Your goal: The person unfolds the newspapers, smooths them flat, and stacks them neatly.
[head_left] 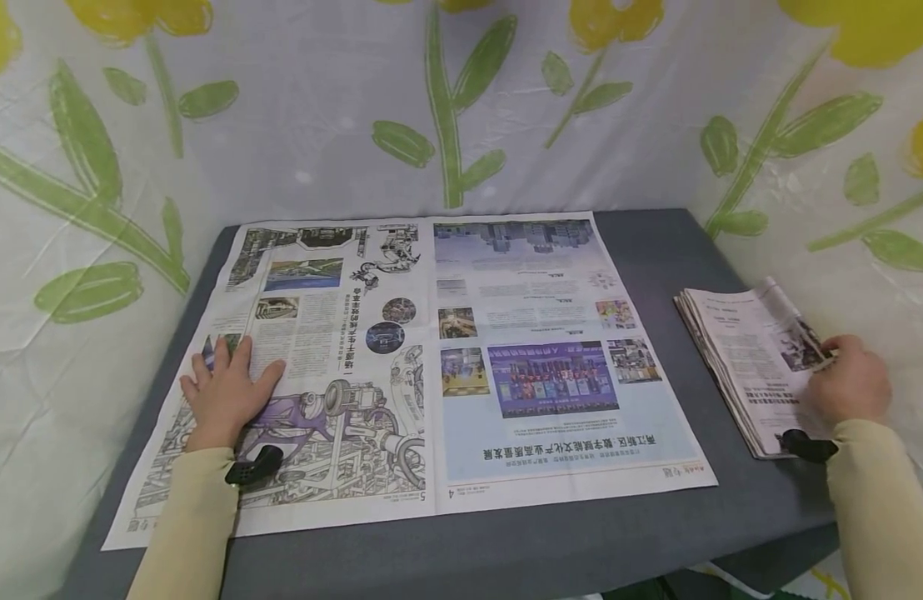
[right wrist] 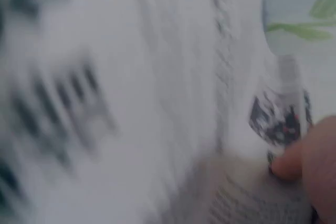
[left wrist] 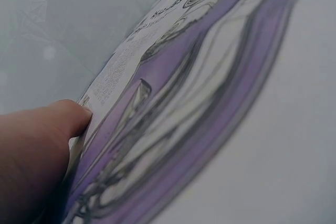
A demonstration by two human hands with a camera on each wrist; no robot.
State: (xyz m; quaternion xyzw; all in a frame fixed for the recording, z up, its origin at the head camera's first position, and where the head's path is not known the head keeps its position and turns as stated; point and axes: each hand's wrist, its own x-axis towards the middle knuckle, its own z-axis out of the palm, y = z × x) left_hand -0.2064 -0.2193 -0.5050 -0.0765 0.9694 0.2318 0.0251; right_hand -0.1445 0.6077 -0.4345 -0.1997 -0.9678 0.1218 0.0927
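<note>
An opened newspaper point(head_left: 566, 450) lies spread on the grey table, its print upside down from here. My left hand point(head_left: 229, 392) rests flat on its left page, fingers spread, over a drawing with purple machine parts; the thumb point(left wrist: 68, 119) shows at the paper in the left wrist view. At the right, a stack of folded newspapers point(head_left: 739, 350) sits near the table's edge. My right hand point(head_left: 851, 379) pinches the right edge of the stack's top paper, which curls up there. In the right wrist view the thumb point(right wrist: 291, 163) presses on the printed page; the other fingers are hidden.
The grey table point(head_left: 641, 258) stands against walls of pale sheeting point(head_left: 304, 125) painted with yellow flowers and green leaves, at the back and both sides. A dark wrist camera point(head_left: 255, 467) sits on the left wrist, another point(head_left: 806, 446) on the right.
</note>
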